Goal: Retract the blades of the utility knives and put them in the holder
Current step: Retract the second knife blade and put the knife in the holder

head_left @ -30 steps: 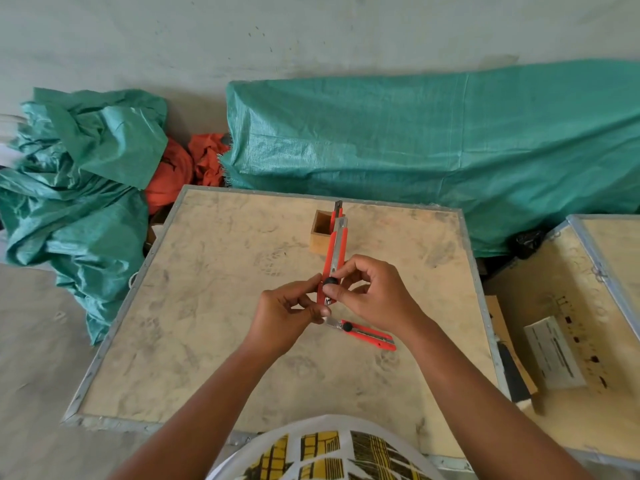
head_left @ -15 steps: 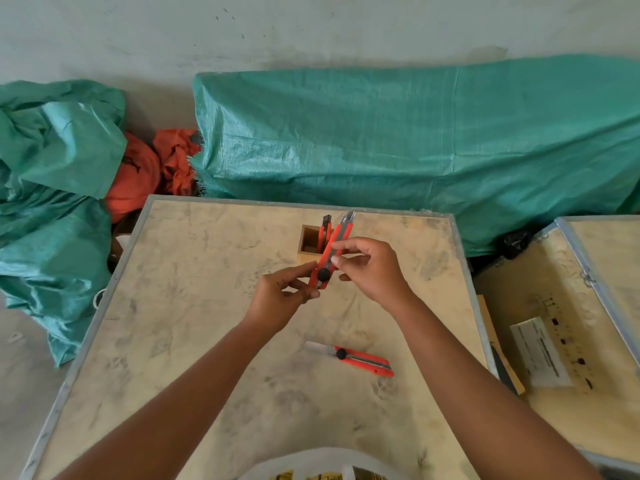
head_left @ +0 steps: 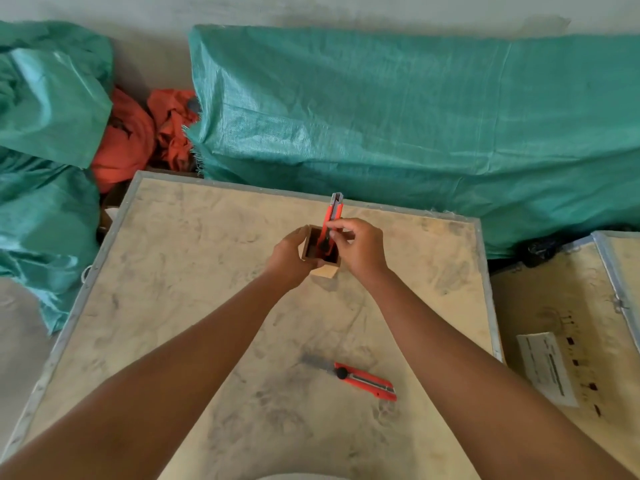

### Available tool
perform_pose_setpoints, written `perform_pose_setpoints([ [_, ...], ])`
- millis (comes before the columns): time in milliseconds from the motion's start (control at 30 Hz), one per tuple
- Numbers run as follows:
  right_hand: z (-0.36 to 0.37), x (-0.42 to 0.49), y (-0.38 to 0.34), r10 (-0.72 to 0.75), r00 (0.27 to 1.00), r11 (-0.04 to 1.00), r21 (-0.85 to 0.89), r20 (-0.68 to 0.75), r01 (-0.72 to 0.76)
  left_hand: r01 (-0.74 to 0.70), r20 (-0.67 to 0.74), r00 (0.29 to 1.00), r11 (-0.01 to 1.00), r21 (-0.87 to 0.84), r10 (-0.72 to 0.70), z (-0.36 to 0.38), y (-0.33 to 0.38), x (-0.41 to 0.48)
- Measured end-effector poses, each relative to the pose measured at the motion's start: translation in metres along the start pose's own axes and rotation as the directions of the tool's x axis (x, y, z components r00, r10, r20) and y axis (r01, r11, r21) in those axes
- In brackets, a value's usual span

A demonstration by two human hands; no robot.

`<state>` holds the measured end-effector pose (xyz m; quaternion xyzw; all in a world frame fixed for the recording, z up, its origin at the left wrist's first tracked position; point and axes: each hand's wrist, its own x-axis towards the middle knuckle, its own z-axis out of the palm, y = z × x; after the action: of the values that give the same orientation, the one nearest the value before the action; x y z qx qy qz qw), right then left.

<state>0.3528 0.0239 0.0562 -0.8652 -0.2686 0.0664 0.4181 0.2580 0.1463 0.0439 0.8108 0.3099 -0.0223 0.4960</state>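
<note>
A utility knife [head_left: 366, 381] lies nearest on the table [head_left: 166, 306], its blade out, well apart from both hands. Farther on, both forearms reach forward. The left hand [head_left: 289, 259] wraps the wooden holder [head_left: 322, 252]; the right hand [head_left: 360, 249] pinches a second red knife [head_left: 333, 214], upright, its lower end inside the holder.

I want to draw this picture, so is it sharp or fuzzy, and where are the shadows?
Head view: soft, even light and no glare; the holder casts only a faint shadow on the table. The knife lying there looks a bit smeared, its blade fuzzy. The wide lens bends the table edges and stretches the arms. The hands are fairly sharp.
</note>
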Motion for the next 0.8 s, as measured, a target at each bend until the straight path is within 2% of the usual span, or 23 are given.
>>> perform_pose_setpoints([
  [233,0.019,0.006,0.011,0.007,0.992,0.995,-0.103,0.123,0.006,0.010,-0.027,1.000,0.998,-0.062,-0.012,0.007,-0.009,0.002],
  [467,0.011,-0.004,0.009,-0.015,0.996,0.998,-0.055,0.086,0.019,0.049,-0.058,0.997,0.996,-0.071,-0.054,0.008,-0.007,-0.009],
  [700,-0.014,-0.052,0.014,-0.055,0.994,0.998,-0.028,0.095,0.058,-0.042,-0.137,0.990,0.989,-0.139,0.023,0.010,0.000,-0.053],
  [800,-0.023,-0.080,0.024,-0.016,0.991,0.999,-0.029,0.133,0.020,-0.029,-0.160,0.987,0.995,-0.099,0.013,0.019,-0.012,-0.074],
])
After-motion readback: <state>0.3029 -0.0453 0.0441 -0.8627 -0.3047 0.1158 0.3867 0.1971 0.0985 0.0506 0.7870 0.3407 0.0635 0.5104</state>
